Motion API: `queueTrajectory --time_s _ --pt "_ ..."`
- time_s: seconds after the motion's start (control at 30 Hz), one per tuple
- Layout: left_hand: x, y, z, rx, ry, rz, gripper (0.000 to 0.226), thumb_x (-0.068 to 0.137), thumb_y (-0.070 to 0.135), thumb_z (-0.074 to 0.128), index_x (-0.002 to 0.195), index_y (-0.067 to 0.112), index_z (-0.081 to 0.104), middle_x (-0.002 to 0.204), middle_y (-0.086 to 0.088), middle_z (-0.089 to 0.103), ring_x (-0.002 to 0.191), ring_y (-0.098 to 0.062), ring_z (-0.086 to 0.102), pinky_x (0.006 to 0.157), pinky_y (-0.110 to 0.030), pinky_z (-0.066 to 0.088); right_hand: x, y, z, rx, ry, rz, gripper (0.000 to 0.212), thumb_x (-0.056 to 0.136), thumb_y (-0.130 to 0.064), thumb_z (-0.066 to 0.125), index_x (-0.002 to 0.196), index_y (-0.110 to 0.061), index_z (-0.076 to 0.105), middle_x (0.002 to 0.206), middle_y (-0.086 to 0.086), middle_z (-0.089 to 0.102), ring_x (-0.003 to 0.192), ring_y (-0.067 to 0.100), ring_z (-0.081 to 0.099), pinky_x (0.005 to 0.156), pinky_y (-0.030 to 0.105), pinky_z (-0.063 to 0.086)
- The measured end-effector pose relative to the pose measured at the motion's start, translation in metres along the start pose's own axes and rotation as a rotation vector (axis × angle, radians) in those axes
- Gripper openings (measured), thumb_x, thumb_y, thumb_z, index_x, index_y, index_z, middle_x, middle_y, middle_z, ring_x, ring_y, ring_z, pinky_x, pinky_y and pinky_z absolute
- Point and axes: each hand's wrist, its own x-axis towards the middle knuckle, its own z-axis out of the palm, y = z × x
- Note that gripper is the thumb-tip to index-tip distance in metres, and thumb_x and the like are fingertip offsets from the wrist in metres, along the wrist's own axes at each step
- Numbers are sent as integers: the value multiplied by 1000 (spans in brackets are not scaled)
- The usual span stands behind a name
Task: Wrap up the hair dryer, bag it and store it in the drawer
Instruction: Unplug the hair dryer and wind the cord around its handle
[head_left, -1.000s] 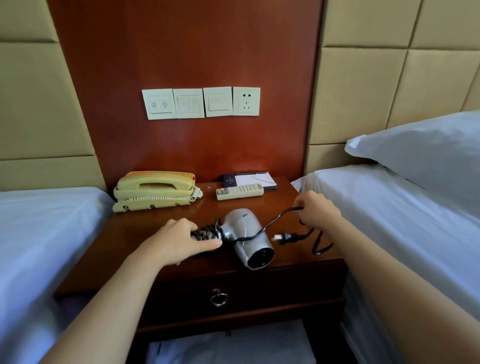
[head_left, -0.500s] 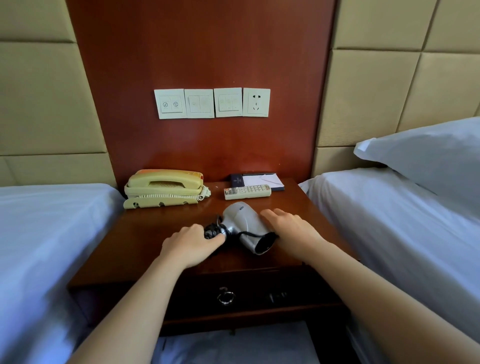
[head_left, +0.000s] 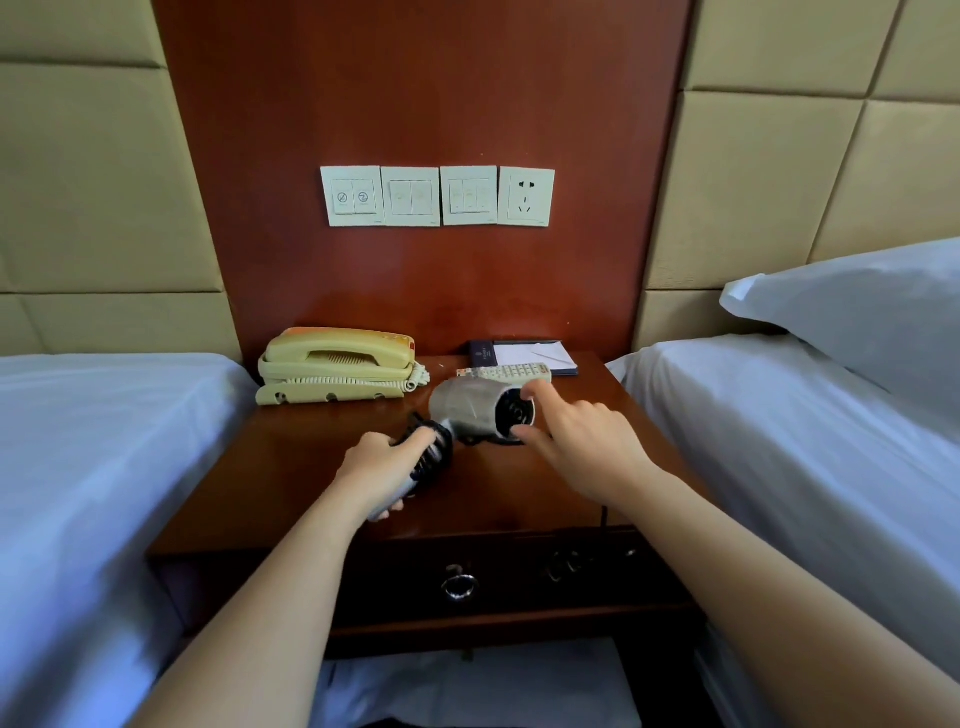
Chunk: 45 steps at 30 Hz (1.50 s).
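My left hand (head_left: 382, 470) is gripping the handle of the silver-grey plastic hair dryer (head_left: 467, 410), closed over the black cord (head_left: 434, 454) that is lying coiled around that handle. My right hand (head_left: 576, 441) is hovering with fingers spread, forefinger and thumb touching the rim of the dryer's round dark grille, which is facing me. The dryer is sitting just over the dark reddish wooden nightstand (head_left: 291, 467), between the two white-sheeted beds (head_left: 98, 441). No brand is showing legibly on its body.

Behind it, a white remote control (head_left: 501, 372) is lying just beside the barrel, its button labels too small to read. A dark blue notepad holder with white paper (head_left: 524, 355) is bearing a small emblem I cannot read. A cream corded telephone (head_left: 337, 366) is standing at the left rear. On the wall panel, three switch plates (head_left: 410, 196) with faint icons and a socket (head_left: 525, 196) are sitting in a row. The drawer with a metal ring pull (head_left: 460, 587) is standing shut below my forearms.
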Motion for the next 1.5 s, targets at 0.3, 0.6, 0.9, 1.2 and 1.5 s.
queueTrajectory --time_s 0.3,0.6,0.9,1.2,1.5 --pt "-2 -3 -22 -433 49 -72 54 88 52 46 74 2 61 60 -12 60 43 -20 47 42 -21 37 0 11 8 -125 -234 43 39 98 -46 34 110 -24 64 109 5 66 103 31 60 70 31 37" --pt "-28 26 -3 -447 -189 167 53 95 46 36 76 3 57 56 -11 55 40 -18 43 43 -24 31 16 6 18 911 -265 339 36 100 -23 33 81 -9 60 74 18 66 40 15 51 50 26 47" --pt "-36 34 13 -549 -264 190 54 94 46 36 71 2 55 54 -11 54 38 -19 42 39 -20 30 12 13 20 449 -151 197 26 96 -27 46 72 -21 56 67 -2 56 70 23 57 62 29 42" --pt "-23 37 13 -805 -126 3 60 89 59 39 78 3 59 49 -4 50 34 -16 42 33 -19 32 -4 -25 -14 26 -256 -85 30 99 -37 38 101 -18 62 102 10 65 97 36 58 66 32 37" --pt "-25 37 15 -235 100 205 47 88 58 44 103 15 57 78 -10 67 46 -20 59 38 -23 41 -5 -21 -36 166 -236 -78 30 96 -31 47 76 -10 55 73 4 53 76 29 54 63 31 35"
